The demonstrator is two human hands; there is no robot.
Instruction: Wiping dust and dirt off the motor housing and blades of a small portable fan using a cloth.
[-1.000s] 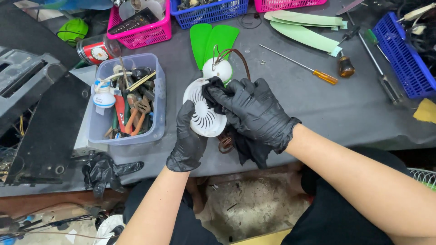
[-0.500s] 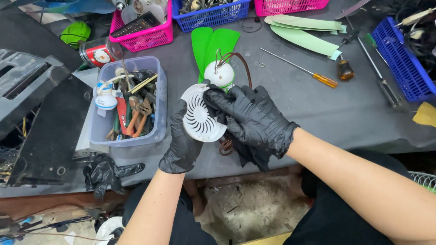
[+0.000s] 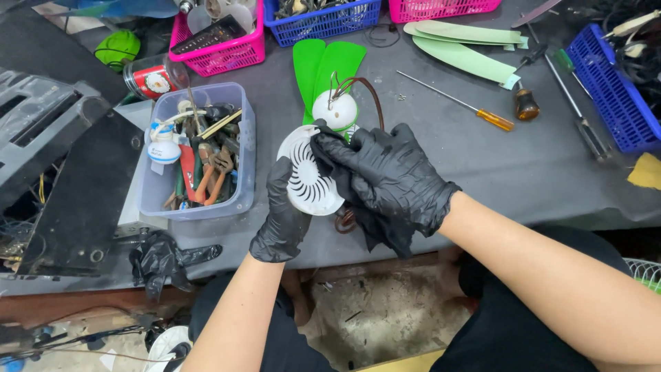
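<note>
White vented fan cover (image 3: pixel 308 178), head view: held above near edge of grey worktop (image 3: pixel 441 158), just in front of white motor housing (image 3: pixel 335 110). Left hand (image 3: pixel 282 217) closed on lower left rim; right hand (image 3: pixel 385 176) clasps right side, dark cloth under fingers. Likely light, rigid plastic with thin, breakable slats; rim safest grip. Disc, no long axis; slotted face tilted up toward camera.
</note>
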